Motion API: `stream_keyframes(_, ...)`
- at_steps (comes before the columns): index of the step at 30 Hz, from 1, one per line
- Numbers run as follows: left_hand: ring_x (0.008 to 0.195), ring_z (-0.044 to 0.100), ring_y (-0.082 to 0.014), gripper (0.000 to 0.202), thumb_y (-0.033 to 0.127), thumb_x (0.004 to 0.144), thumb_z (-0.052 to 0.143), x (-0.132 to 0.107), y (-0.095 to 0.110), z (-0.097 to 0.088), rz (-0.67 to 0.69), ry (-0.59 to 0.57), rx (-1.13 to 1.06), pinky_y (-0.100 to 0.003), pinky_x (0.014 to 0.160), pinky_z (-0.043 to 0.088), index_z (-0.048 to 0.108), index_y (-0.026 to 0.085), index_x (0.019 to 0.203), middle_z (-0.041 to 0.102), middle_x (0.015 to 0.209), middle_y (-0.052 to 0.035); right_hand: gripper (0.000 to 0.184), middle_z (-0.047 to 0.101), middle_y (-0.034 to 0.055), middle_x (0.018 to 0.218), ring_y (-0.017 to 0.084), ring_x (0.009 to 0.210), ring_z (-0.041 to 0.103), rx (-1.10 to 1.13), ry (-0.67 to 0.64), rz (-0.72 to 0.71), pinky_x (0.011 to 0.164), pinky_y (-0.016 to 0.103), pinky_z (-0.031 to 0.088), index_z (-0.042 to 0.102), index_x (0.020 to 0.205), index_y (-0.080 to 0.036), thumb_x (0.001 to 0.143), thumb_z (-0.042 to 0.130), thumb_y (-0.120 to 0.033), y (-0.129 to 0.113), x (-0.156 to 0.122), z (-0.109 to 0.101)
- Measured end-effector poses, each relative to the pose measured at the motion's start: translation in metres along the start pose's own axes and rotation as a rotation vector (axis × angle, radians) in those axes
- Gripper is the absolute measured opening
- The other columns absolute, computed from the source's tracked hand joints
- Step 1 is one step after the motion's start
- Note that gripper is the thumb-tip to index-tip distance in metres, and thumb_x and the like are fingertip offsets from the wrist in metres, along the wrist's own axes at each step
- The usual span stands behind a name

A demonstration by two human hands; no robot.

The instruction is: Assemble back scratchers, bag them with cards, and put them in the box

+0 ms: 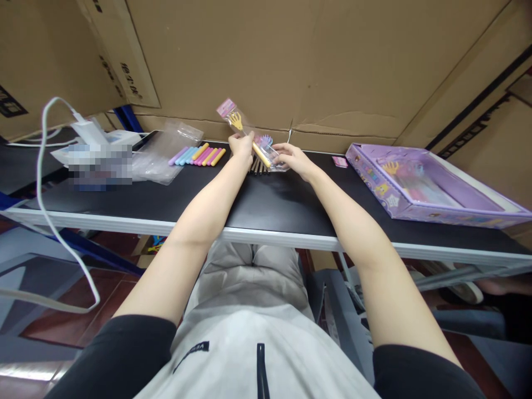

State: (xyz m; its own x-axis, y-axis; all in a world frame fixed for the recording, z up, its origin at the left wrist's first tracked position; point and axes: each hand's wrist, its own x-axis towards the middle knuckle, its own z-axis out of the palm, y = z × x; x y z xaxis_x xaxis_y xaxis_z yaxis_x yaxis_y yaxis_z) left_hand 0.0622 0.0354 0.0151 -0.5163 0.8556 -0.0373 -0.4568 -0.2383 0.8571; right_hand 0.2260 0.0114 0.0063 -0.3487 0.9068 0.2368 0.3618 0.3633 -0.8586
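Note:
My left hand [241, 145] is closed around a slim clear bag holding a yellow hand-shaped back scratcher [236, 120]. A pink header card [226, 107] tops the bag, which slants down to the right with the yellow handle [261, 155] at its lower end. My right hand [294, 159] has its fingers bent at that lower end, pinching the clear plastic. Behind and below the bag lie purple and pink claw heads [265, 140] and several thin metal rods [260, 166], partly hidden. Left of my hands, several pink, blue, purple and yellow handles [198, 155] lie in a row.
A purple open box [394, 206] stands on the right, near a small pink card [339, 162]. Clear plastic bags [160, 160] lie at left, beside a white device with a cable [89, 132]. A cardboard wall [266, 66] rises behind the black table [282, 208].

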Motion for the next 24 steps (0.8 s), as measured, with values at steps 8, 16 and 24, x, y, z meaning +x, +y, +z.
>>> stream_keyframes(8,0.097,0.079,-0.0176,0.027,0.001,0.089,0.074,-0.010,-0.002,0.006,-0.053,-0.039,0.021,-0.024,0.083,0.062,0.059,0.019,0.102,0.075,0.096,-0.0045,0.046,0.077,0.0089,0.107,0.025,0.102,0.072,-0.201,0.089,-0.109,0.101,0.043,0.058,0.071,0.117,-0.016,0.081,0.086,-0.039,0.005,0.004,0.009)
stream_keyframes(16,0.096,0.078,-0.0174,0.028,-0.002,0.089,0.069,-0.012,-0.016,0.009,-0.075,-0.112,0.046,-0.028,0.087,0.062,0.053,0.021,0.087,0.072,0.087,0.0002,0.059,0.076,0.0102,0.112,0.027,0.107,0.072,-0.425,0.079,-0.236,0.105,0.043,0.055,0.066,0.140,-0.019,0.087,0.081,-0.042,0.008,0.002,0.006)
stream_keyframes(24,0.084,0.076,-0.0155,0.029,-0.001,0.092,0.068,-0.029,-0.011,0.014,-0.155,-0.126,0.029,-0.027,0.083,0.062,0.051,0.022,0.090,0.061,0.071,0.0050,0.050,0.073,0.0130,0.117,0.032,0.110,0.069,-0.735,0.039,-0.316,0.103,0.044,0.053,0.072,0.142,-0.021,0.092,0.070,-0.029,0.010,0.002,0.002)
